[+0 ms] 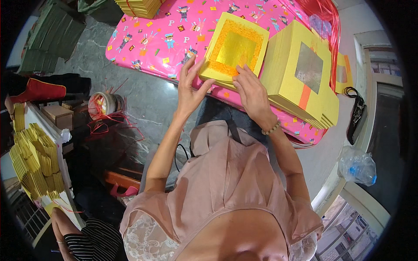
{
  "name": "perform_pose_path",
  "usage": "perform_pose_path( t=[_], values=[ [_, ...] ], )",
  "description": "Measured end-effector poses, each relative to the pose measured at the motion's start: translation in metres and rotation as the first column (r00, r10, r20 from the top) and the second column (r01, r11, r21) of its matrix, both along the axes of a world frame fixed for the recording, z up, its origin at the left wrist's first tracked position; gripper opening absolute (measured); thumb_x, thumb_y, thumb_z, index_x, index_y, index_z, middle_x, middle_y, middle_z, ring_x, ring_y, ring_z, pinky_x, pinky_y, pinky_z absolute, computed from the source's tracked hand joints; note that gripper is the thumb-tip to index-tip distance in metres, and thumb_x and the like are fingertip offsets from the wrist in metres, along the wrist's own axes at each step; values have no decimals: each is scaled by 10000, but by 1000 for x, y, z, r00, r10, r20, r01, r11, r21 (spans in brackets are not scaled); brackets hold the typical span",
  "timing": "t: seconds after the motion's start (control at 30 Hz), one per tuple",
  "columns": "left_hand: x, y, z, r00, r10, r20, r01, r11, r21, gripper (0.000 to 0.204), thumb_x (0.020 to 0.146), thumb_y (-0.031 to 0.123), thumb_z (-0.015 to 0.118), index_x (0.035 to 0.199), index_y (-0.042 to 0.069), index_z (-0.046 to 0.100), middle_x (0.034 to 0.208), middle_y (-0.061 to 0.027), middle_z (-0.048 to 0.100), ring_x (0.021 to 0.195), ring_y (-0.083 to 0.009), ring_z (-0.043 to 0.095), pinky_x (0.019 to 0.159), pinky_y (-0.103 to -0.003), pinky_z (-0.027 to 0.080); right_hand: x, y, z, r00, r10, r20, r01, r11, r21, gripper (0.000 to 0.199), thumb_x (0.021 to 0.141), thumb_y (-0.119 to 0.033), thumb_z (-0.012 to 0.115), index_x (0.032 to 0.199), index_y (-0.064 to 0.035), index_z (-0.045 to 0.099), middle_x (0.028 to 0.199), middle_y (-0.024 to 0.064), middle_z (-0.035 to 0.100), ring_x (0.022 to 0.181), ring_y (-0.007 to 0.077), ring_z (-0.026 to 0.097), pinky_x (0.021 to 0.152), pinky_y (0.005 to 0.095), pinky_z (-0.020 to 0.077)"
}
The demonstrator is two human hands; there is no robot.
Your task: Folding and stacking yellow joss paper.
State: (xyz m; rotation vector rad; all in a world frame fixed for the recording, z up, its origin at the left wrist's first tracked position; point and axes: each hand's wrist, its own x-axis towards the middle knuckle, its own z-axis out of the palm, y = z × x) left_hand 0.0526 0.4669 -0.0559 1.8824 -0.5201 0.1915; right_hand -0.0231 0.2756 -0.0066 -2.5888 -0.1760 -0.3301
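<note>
Yellow paper sheets with a gold foil square (235, 50) lie as a small pile at about twelve o'clock of the view, resting on a pink patterned cloth (174, 39) that covers the work surface. The pile is tilted, its near corner pointing toward the person. The left hand (189, 89) meets the pile at its seven o'clock edge: the thumb lies against the lower rim and the fingers are spread loosely upward along the side, a wide, unclenched contact rather than a closed grasp. The right hand (252, 93) touches the pile at its five o'clock edge, fingertips pressed onto the near border of the top sheet; whether any sheet is pinched between thumb and fingers cannot be told. A bead bracelet (271, 128) circles the right wrist. Just beside the pile, at its three o'clock, stands a taller stack of yellow sheets with a silver foil square and orange strip (302, 78), its edges fanned slightly. Red strings (324, 21) lie at one o'clock beyond that stack. A black object (357, 115) rests at three o'clock on the pale floor, and a clear plastic bag (357, 166) lies at four o'clock. At nine o'clock, well apart from the hands, a round tin (104, 103) sits on the grey floor among loose red strands, and folded yellow paper bundles (37, 161) are heaped at eight o'clock. Another person's arm in a striped sleeve (78, 237) shows at seven o'clock.
</note>
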Motion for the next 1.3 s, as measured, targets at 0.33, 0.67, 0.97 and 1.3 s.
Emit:
perform_pose_path(
  t=[0.33,0.67,0.97,1.3],
  values=[
    [16,1,10,975,-218,48,211,969,129,253,750,154,786,996,103,753,1202,-126,632,1166,-304,550,987,-419,434,3,6,-3,994,-105,18,102,988,113,162,955,-110,529,1022,25,590,1212,184,588,1229,380,504,1016,454,407],
    [13,-5,12,987,-157,-9,158,983,98,211,758,170,786,958,106,762,1188,-115,642,1130,-284,577,968,-398,440,5,6,-4,992,-126,-2,125,980,154,180,969,-132,502,1019,18,587,1209,172,576,1216,373,498,1009,461,397],
    [10,-8,14,991,-122,-52,126,990,69,180,767,163,768,933,95,761,1186,-126,643,1136,-284,575,968,-396,443,6,3,-8,992,-128,-10,129,985,114,202,974,-169,498,1030,1,593,1199,149,579,1209,354,503,985,469,404],
    [13,-6,20,988,-154,-12,155,980,122,236,726,194,789,934,91,748,1178,-120,636,1137,-310,553,972,-412,434,6,9,-7,988,-150,26,148,988,53,177,936,-122,552,1049,10,586,1205,153,585,1208,352,516,984,454,429]
  ],
)
